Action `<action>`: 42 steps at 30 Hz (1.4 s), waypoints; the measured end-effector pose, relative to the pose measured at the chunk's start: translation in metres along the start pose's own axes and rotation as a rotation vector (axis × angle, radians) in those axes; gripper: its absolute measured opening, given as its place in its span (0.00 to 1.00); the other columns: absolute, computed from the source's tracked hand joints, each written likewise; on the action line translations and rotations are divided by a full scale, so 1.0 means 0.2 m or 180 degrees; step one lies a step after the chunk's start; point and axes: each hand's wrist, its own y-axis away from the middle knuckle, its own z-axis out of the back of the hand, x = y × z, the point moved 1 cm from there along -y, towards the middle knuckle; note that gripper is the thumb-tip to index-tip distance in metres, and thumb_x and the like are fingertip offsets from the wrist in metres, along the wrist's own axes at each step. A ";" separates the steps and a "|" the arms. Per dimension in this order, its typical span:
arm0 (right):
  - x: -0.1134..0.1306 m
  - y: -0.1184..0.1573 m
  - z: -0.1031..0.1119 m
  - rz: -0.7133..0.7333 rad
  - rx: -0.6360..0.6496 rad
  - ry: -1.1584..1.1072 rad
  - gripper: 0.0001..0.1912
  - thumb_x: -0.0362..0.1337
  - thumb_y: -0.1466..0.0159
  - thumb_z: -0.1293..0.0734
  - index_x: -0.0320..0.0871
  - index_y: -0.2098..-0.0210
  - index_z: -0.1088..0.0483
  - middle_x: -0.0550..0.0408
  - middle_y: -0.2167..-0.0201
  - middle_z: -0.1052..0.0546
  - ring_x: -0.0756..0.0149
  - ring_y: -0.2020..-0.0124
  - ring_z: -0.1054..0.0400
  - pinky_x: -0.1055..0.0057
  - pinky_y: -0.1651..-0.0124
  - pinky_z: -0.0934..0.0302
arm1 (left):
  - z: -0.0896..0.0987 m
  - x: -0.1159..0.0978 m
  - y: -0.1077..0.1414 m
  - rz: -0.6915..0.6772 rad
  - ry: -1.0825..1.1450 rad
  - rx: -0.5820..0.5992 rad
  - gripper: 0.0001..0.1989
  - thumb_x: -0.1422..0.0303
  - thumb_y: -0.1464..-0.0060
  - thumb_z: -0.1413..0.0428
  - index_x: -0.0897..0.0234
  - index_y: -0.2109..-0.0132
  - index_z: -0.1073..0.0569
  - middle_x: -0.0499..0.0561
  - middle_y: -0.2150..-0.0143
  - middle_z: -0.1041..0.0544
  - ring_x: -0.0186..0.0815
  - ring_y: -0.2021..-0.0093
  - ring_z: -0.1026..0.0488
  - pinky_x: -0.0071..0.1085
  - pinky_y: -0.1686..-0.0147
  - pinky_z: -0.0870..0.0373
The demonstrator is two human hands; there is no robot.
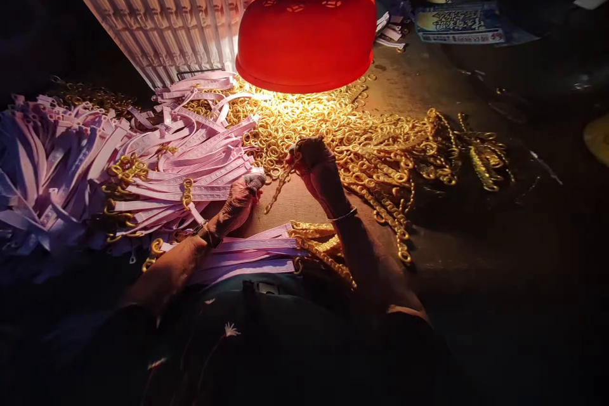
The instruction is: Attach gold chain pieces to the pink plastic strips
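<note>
Nearest the person's lap lie a few flat pale-pink plastic strips (247, 254) with finished lengths of gold linked chain (323, 254) draped at their right end, which reads as work already done. Just beyond, the left hand (238, 203) is pinched at its fingertips; on what, I cannot tell. The right hand (316, 168) has its grip clenched on the top of a short gold chain (278, 187) that hangs between the two hands above the brown tabletop (428, 76). To the left a large heap of pink strips (71, 165) spreads out, several carrying gold rings. Farther off, under the red plastic lamp shade (307, 32), a wide pile of loose gold rings (304, 120) remains, so much appears left.
</note>
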 end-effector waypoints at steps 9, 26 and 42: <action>0.03 0.16 -0.06 -0.0019 0.0669 0.1236 0.14 0.50 0.39 0.32 0.46 0.62 0.31 0.59 0.74 0.29 0.73 0.77 0.43 0.74 0.75 0.45 | -0.02 -0.06 0.05 0.0377 0.0567 0.0139 0.12 0.69 0.61 0.37 0.66 0.66 0.29 0.46 0.75 0.30 0.24 0.78 0.38 0.20 0.79 0.44; -0.15 0.27 -0.09 -0.0012 0.0564 0.1985 0.10 0.44 0.34 0.43 0.46 0.69 0.45 0.58 0.75 0.37 0.69 0.73 0.45 0.71 0.69 0.47 | -0.03 0.01 0.11 0.0175 -0.0104 0.0133 0.16 0.63 0.62 0.33 0.67 0.70 0.30 0.43 0.82 0.31 0.20 0.86 0.47 0.22 0.85 0.56; 0.14 0.36 -0.08 0.0260 0.1885 0.3395 0.13 0.43 0.33 0.41 0.38 0.60 0.35 0.56 0.76 0.32 0.71 0.76 0.45 0.71 0.70 0.55 | -0.03 -0.26 0.22 0.0456 -0.0590 0.0714 0.22 0.58 0.66 0.30 0.66 0.78 0.34 0.41 0.85 0.40 0.20 0.85 0.50 0.22 0.84 0.58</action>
